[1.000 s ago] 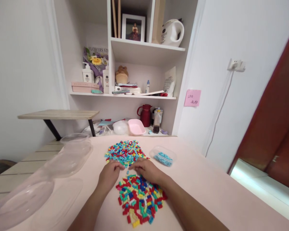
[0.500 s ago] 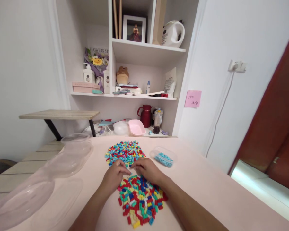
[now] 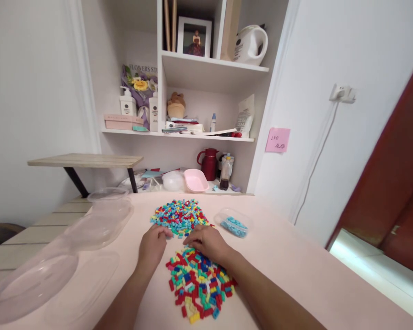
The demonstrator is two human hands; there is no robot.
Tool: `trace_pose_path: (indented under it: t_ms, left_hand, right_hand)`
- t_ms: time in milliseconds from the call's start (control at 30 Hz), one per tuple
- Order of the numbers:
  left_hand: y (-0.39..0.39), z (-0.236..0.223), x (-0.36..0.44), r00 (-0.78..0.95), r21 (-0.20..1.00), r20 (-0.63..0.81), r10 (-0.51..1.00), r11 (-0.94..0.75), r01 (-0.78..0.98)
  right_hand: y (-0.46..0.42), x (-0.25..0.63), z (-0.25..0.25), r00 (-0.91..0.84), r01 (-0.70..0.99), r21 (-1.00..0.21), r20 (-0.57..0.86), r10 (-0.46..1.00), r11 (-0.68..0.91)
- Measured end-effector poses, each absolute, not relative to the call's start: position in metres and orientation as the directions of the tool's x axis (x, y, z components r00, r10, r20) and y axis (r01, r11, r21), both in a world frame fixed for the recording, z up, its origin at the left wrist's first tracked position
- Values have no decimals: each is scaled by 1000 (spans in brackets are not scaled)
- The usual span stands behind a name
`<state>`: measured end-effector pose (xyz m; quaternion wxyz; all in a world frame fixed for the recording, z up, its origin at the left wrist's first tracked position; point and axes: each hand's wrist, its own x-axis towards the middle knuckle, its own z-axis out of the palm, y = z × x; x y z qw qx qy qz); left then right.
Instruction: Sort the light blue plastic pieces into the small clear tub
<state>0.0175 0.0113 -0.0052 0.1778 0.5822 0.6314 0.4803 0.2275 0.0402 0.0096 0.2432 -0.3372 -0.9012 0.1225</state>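
Small coloured toy bricks lie in two piles on the pale pink tabletop. The far pile (image 3: 179,215) is mostly light blue with red and yellow. The near pile (image 3: 201,286) has red, green, yellow and blue bricks. At the left front edge of the far pile is my left hand (image 3: 153,245), fingers curled together; anything in them is hidden. My right hand (image 3: 208,242) rests between the piles, its fingers bent down toward the tabletop, and I cannot see what they pinch. A clear plastic container (image 3: 233,223) holding light blue bricks sits right of the far pile.
Several clear plastic trays (image 3: 30,279) lie along the table's left side. Behind the table stand a pink basin (image 3: 196,180), a red jug (image 3: 209,164) and a bottle of dark liquid (image 3: 225,173). A wooden shelf (image 3: 86,160) juts out at left.
My left hand has moved left, away from my right hand, so the gap between them is wider. My right hand has shifted slightly left. The view has tilted a little.
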Motion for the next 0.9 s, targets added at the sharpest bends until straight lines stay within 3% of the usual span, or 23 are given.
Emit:
trace_pose_path:
  t_ms: [267,433,633,767,900]
  left_hand:
    - [5,5,20,-269,816,298,916,-98,569]
    - [3,7,19,-270,795,300,915,-83,601]
    - [6,5,18,-281,802,291,914,-73,593]
    - [6,5,18,-287,819,274,918,-66,571]
    - [3,10,18,-277,806,275,921,-64,589]
  right_hand:
    - [38,226,14,-542,583,-488,361,759,649]
    - [44,240,23,-463,520,-532,482,744,668]
    - [58,288,43,-73,579,-582,661,747,571]
    - [63,313,47,171,646,-625,678,714,439]
    - [62,319,46,262,700,-635,655,708,328]
